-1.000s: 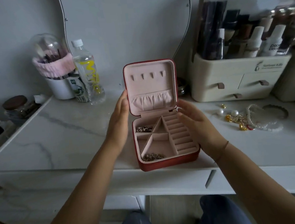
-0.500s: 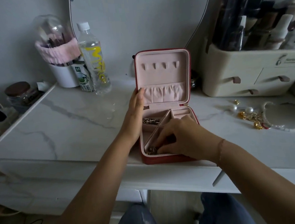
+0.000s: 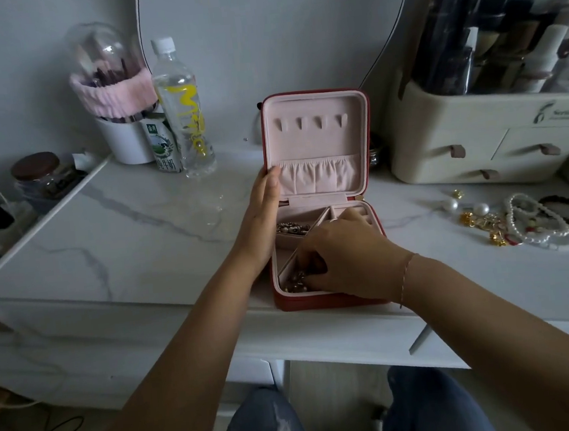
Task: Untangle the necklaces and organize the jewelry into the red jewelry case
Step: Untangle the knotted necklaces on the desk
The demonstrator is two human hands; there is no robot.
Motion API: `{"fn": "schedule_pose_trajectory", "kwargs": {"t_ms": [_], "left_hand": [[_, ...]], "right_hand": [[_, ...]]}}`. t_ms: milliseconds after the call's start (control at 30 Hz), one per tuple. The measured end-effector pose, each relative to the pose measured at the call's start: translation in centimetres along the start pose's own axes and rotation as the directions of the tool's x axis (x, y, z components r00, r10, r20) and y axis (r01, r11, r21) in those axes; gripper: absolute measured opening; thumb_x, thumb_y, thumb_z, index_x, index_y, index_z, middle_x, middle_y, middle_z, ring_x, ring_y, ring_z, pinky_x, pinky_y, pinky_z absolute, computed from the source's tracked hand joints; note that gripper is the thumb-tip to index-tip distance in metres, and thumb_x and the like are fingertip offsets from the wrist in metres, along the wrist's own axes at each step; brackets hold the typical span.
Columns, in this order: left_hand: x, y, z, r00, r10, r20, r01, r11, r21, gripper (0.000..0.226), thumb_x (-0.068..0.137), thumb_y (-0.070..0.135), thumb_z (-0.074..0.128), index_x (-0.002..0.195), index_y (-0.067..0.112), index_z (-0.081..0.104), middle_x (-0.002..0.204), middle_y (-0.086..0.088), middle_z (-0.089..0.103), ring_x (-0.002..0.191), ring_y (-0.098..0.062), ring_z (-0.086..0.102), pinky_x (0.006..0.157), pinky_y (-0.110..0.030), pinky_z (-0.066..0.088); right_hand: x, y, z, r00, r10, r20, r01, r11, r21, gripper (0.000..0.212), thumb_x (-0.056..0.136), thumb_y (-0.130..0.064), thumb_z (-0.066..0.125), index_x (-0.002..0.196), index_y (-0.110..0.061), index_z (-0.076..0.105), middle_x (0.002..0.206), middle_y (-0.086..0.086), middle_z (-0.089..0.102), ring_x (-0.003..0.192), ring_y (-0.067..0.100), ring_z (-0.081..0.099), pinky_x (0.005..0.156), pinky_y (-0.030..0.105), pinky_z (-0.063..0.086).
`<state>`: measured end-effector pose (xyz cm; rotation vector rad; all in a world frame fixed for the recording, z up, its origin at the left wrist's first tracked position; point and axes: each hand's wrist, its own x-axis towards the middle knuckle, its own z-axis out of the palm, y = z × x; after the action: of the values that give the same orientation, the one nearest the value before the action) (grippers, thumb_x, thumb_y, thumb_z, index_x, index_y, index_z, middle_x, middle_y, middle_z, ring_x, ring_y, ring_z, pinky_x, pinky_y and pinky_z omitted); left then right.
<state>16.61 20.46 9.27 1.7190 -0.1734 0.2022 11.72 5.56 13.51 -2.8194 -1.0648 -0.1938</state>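
Position: red jewelry case (image 3: 318, 302) sits open at centre frame, close to the front edge of the tabletop (image 3: 140, 234), lid upright.

Left hand (image 3: 262, 217): flat against the left wall of the case near the hinge, fingers straight, holding nothing, only bracing.

Right hand (image 3: 345, 254): reaches into the front-left compartment. Its fingers (image 3: 316, 276) curl narrow onto the beaded tangle (image 3: 294, 283) that lies there. Grip reads as a pinch, though my knuckles hide the contact itself.

Second piece (image 3: 291, 229): rests in the rear-left compartment, apart from the tangle behind a divider.

Loose jewelry (image 3: 504, 223): pearls, gold charms and bead strands in a heap at right of frame, well apart from the case, not yet sorted.

Judgement on method:
- Lift the tangle slowly and straight up. A sideways pull would likely drag the light case, so the left hand should press firmly.
- Pinch one strand, not the whole clump. Tension on the clump probably tightens any knot.
- Set it on bare tabletop to the left of the case, where there is room to spread it flat and trace each chain.
- Lid hooks (image 3: 312, 121) look suited to the freed necklaces, with the slack tucked in the gathered pocket (image 3: 317, 174) below.

Risk: the case is near the edge, so a snag could tip it toward my lap.
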Motion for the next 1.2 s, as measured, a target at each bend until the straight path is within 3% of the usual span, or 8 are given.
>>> {"fn": "schedule_pose_trajectory", "kwargs": {"t_ms": [167, 300, 467, 633, 800, 900, 1000, 1200], "left_hand": [[-0.1, -0.2, -0.2, 1.0, 0.022, 0.004, -0.023, 0.999, 0.049, 0.046, 0.104, 0.034, 0.028, 0.146, 0.018, 0.035, 0.153, 0.005, 0.032, 0.135, 0.002, 0.026, 0.1, -0.002, 0.021], [0.0, -0.4, -0.5, 1.0, -0.008, -0.006, 0.008, 0.999, -0.041, 0.044, 0.099, 0.003, 0.041, 0.138, 0.022, 0.045, 0.149, -0.007, 0.041, 0.14, -0.017, 0.032, 0.112, -0.025, 0.026], [0.2, -0.5, -0.8, 0.999, -0.047, -0.006, 0.047, 0.997, -0.066, 0.063, 0.085, -0.006, 0.057, 0.127, 0.041, 0.051, 0.136, 0.012, 0.052, 0.105, 0.013, 0.057, 0.091, -0.013, 0.045], [0.8, -0.9, -2.8, 0.997, -0.066, -0.037, 0.064, 0.996, -0.059, 0.066, 0.083, -0.008, 0.058, 0.125, 0.042, 0.053, 0.132, 0.009, 0.056, 0.102, -0.012, 0.067, 0.095, -0.03, 0.05], [2.1, -1.2, -8.0, 0.995, -0.087, -0.055, 0.089, 0.996, 0.029, 0.072, 0.081, -0.019, 0.047, 0.136, 0.028, 0.047, 0.136, 0.003, 0.053, 0.1, 0.007, 0.06, 0.085, -0.013, 0.046], [3.3, -1.7, -11.5, 0.995, -0.093, -0.044, 0.098, 0.986, 0.135, 0.077, 0.078, -0.024, 0.039, 0.139, 0.021, 0.045, 0.147, -0.002, 0.043, 0.131, -0.004, 0.043, 0.098, -0.012, 0.037], [4.2, -2.0, -13.9, 0.994, -0.109, -0.023, 0.111, 0.976, 0.187, 0.078, 0.077, -0.026, 0.038, 0.138, 0.023, 0.045, 0.151, -0.001, 0.037, 0.143, -0.011, 0.026, 0.113, -0.024, 0.024], [4.6, -2.3, -14.7, 0.994, -0.107, 0.032, 0.098, 0.973, 0.208, 0.082, 0.076, -0.026, 0.04, 0.131, 0.034, 0.047, 0.152, 0.001, 0.035, 0.143, -0.009, 0.024, 0.119, -0.034, 0.019]], "right_hand": [[-0.3, 0.3, 0.6, 0.994, 0.029, -0.107, -0.011, 0.986, 0.164, 0.013, 0.082, -0.03, 0.064, 0.084, -0.019, 0.069, 0.084, -0.002, 0.069, 0.079, 0.018, 0.061, 0.071, 0.029, 0.041], [-1.0, 1.8, 0.2, 0.975, 0.171, -0.143, -0.071, 0.845, 0.531, 0.004, 0.08, -0.021, 0.072, 0.084, -0.019, 0.073, 0.077, -0.005, 0.071, 0.069, 0.005, 0.062, 0.07, 0.016, 0.046], [-1.4, 2.9, -1.0, 0.911, 0.412, -0.014, -0.05, 0.145, 0.988, 0.009, 0.078, -0.015, 0.067, 0.077, -0.007, 0.065, 0.066, 0.009, 0.066, 0.053, 0.013, 0.057, 0.059, 0.025, 0.045], [-0.6, 4.3, -2.3, 0.901, 0.433, -0.02, 0.116, -0.195, 0.974, 0.014, 0.079, -0.018, 0.06, 0.068, -0.011, 0.067, 0.063, 0.005, 0.061, 0.054, 0.009, 0.055, 0.059, 0.02, 0.045], [0.1, 5.2, -2.9, 0.88, 0.473, -0.046, 0.155, -0.194, 0.969, 0.014, 0.076, -0.021, 0.063, 0.065, -0.016, 0.069, 0.063, 0.003, 0.063, 0.053, 0.008, 0.055, 0.055, 0.016, 0.045], [0.7, 5.4, -2.1, 0.883, 0.468, -0.02, 0.119, -0.183, 0.976, 0.01, 0.068, -0.026, 0.069, 0.065, -0.017, 0.069, 0.066, 0.003, 0.065, 0.054, 0.008, 0.055, 0.058, 0.017, 0.044], [1.1, 5.4, -1.1, 0.888, 0.459, 0.019, 0.049, -0.134, 0.99, 0.012, 0.075, -0.022, 0.064, 0.067, -0.013, 0.066, 0.066, 0.004, 0.065, 0.054, 0.008, 0.055, 0.062, 0.021, 0.039], [1.0, 6.2, 0.1, 0.88, 0.467, 0.081, -0.093, 0.003, 0.996, 0.019, 0.073, -0.025, 0.066, 0.08, -0.008, 0.063, 0.071, 0.006, 0.067, 0.058, 0.011, 0.057, 0.065, 0.027, 0.037]]}}
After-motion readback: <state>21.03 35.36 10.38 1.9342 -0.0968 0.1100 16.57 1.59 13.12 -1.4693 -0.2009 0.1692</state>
